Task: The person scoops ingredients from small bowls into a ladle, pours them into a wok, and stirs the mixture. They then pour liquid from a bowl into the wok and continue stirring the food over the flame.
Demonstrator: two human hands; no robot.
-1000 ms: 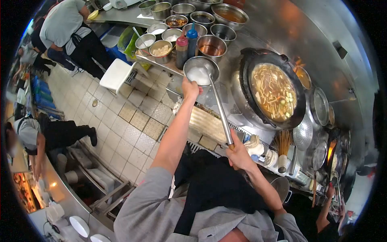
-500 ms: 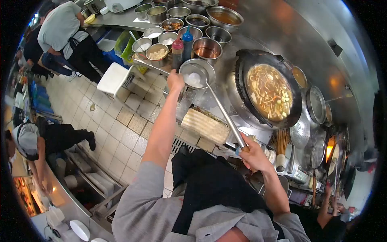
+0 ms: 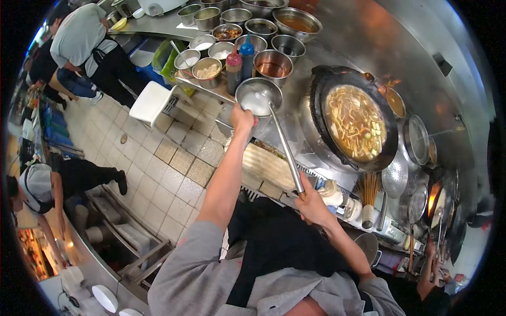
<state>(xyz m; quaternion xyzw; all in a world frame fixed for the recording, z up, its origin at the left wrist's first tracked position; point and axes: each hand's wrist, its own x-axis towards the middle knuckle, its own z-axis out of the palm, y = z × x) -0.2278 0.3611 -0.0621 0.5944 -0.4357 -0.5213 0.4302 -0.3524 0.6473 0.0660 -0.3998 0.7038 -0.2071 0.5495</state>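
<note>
My left hand (image 3: 243, 121) is closed on the near rim of a steel bowl (image 3: 244, 87) that holds a cloudy white liquid. In my right hand (image 3: 314, 207), the fingers are wrapped round the handle end of a long metal ladle (image 3: 287, 150). The ladle's head dips into the bowl, partly hidden by the liquid. To the right of the bowl, a black wok (image 3: 387, 152) contains noodles (image 3: 356, 118) in brown broth with pale cut pieces.
Behind the bowl stand a red-capped squeeze bottle (image 3: 233, 68), a blue-capped one (image 3: 246, 55) and several seasoning bowls (image 3: 273, 64). A bamboo brush (image 3: 367, 195) and a perforated skimmer (image 3: 394, 174) lie near the wok. A white stool (image 3: 150, 102) and other people (image 3: 84, 39) are to the left.
The white contents have spread from a clump into a wider cloudy pool in the bowl. My right hand has shifted slightly left with the ladle; my left hand sits slightly lower and further right.
</note>
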